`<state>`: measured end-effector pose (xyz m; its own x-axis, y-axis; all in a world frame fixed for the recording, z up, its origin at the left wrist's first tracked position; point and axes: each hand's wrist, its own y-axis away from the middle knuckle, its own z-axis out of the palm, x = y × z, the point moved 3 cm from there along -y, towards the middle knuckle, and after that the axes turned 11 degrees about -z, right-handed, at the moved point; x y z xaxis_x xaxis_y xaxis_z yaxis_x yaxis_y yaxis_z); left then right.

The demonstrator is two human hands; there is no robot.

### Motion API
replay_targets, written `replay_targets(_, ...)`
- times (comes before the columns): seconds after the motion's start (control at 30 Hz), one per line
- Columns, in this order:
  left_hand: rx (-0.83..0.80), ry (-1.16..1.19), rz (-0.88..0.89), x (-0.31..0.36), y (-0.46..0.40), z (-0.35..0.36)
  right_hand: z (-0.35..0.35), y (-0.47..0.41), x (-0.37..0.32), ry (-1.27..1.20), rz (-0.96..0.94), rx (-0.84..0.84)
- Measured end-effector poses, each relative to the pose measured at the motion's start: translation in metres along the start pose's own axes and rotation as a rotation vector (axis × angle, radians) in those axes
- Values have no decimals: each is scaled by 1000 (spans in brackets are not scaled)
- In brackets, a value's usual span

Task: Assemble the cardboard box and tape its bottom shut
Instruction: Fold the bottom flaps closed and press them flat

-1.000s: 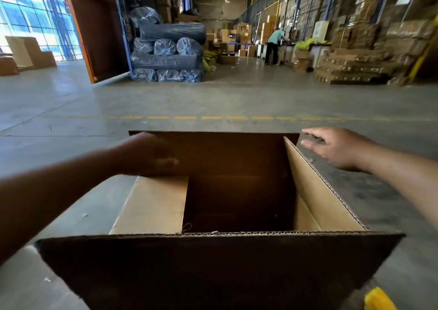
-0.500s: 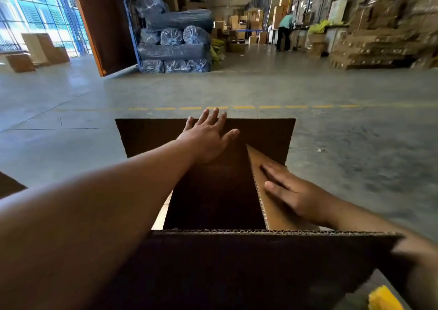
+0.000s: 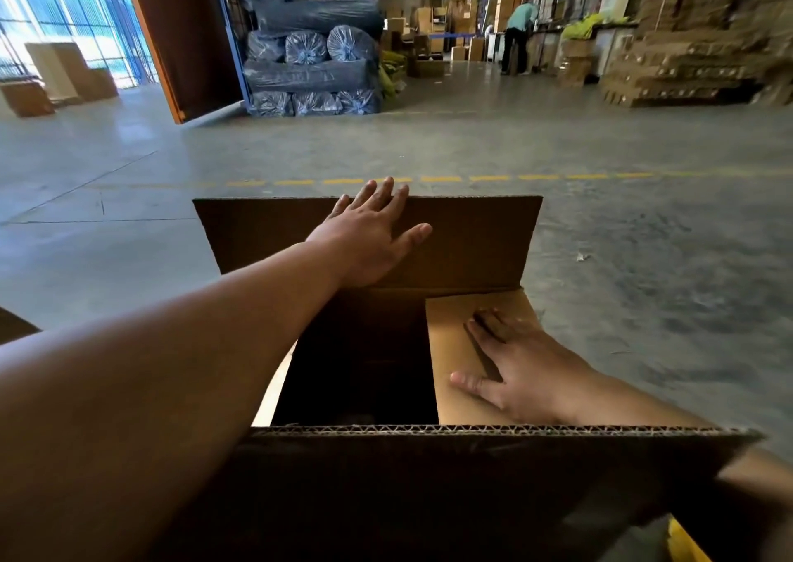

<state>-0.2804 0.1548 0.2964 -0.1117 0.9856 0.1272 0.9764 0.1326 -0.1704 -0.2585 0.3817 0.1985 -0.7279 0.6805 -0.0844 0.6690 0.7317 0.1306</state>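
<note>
Smooth concrete floor, corrugated cardboard box, flat-pressing hands.

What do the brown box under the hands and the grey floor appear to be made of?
Brown open box: corrugated cardboard, matte; fluted core shows along the near cut edge. Grey floor: likely polished concrete, with a faint sheen and joint lines.

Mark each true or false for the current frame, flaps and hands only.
1. The left hand lies flat on the far flap. True.
2. The right hand grips a tape roll. False: it presses open on the right flap.
3. The right flap is folded inward. True.
4. The far flap is already folded down. False: it stands up.
5. The near flap is taped shut. False: it stands up, with no tape on it.
</note>
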Motion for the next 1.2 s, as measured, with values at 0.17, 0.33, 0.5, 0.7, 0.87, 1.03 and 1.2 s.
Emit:
replay_targets(0.17,-6,13,7,7,7,0,2,6,7,9,-1,-28)
replay_targets(0.33,-14,26,2,9,13,-2,-8,25,14,55,24,-92)
replay_targets(0.5,-79,21,3,9,16,-14,-26,42,16,52,65,-184)
replay_targets(0.7,-105,63,24,-7,43,-55,-78,59,-5,-67,88,-80)
replay_targets(0.87,-225,130,91,-33,104,-88,-137,67,-43,-273,-34,60)
replay_targets(1.03,-488,130,172,-66,173,-103,-149,85,-102,-150,-254,-145)
replay_targets(1.2,-468,-29,69,-82,173,-77,-120,55,-103,61,-191,-209)
